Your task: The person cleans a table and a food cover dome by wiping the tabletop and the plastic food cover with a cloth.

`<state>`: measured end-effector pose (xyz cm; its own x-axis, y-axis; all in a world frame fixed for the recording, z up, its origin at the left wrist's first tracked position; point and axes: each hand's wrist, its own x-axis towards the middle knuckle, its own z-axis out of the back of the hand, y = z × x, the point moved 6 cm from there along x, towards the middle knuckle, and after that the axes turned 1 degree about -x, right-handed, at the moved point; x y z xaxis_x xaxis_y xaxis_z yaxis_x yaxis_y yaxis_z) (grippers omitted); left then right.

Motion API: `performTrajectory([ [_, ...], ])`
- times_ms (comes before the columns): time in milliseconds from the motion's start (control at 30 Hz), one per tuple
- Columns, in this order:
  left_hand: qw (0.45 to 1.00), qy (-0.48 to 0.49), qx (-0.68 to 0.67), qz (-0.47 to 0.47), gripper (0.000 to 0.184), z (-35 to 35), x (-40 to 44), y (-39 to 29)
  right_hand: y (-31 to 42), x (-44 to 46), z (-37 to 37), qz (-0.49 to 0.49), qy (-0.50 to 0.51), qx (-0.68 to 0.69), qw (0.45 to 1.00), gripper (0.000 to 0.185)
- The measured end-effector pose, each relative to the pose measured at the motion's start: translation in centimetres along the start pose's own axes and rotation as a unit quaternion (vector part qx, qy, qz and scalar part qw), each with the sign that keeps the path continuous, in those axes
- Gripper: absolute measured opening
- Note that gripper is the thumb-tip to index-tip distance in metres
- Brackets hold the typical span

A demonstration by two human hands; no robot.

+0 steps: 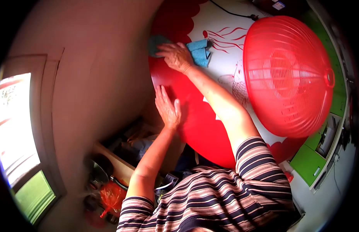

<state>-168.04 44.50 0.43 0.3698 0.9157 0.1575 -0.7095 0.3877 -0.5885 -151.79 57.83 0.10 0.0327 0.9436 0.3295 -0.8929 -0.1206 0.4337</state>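
Note:
A round red and white table [202,116] with printed line drawings fills the middle of the view. My right hand [176,57] presses down on a blue cloth [199,52] near the far left edge of the tabletop. Part of the cloth is hidden under the palm, and it shows on both sides of the hand. Lower down, at the table's left edge, my left hand [167,108] lies flat on the red surface with its fingers stretched out and holds nothing.
On the right of the tabletop sits a large red mesh food cover [287,77]. A black cable [233,10] runs behind it. Green cabinets [309,162] stand at the right, a wall [98,69] at the left. Below left are an open box [117,162] and a red plastic bag [111,197].

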Motion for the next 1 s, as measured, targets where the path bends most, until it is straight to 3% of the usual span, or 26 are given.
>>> performTrajectory([
  [200,0.996,-0.083,-0.037,-0.017,0.075,0.8,-1.1,0.8,7.5,-11.3,0.8,0.06,0.022,0.033,0.997,0.024],
  [300,0.993,-0.001,-0.056,-0.099,0.068,2.9,-4.2,-1.4,11.3,-18.1,4.0,0.049,-0.031,0.111,0.992,0.028],
  [333,0.986,0.077,-0.065,-0.131,0.064,2.9,-5.8,-1.4,11.8,-20.7,3.6,0.049,-0.046,0.058,0.996,0.024],
  [400,0.965,0.191,-0.073,-0.163,0.062,2.8,-9.7,-1.7,12.6,-26.3,4.1,0.04,-0.048,0.08,0.995,0.017],
  [467,0.933,0.267,-0.016,-0.24,0.07,3.7,-14.0,-3.8,14.3,-31.1,5.9,0.051,-0.005,0.04,0.998,0.013],
  [633,0.843,0.411,-0.048,-0.345,0.085,2.8,-21.7,-6.3,16.8,-40.9,9.0,0.009,0.012,-0.024,1.0,0.013],
  [800,0.848,0.415,-0.09,-0.316,0.082,1.9,-19.9,-6.2,15.5,-39.4,9.0,-0.001,0.034,-0.007,0.999,0.025],
  [1000,0.915,0.274,-0.113,-0.273,0.076,0.5,-7.3,-4.4,9.8,-26.8,6.2,-0.006,0.03,0.003,1.0,0.022],
])
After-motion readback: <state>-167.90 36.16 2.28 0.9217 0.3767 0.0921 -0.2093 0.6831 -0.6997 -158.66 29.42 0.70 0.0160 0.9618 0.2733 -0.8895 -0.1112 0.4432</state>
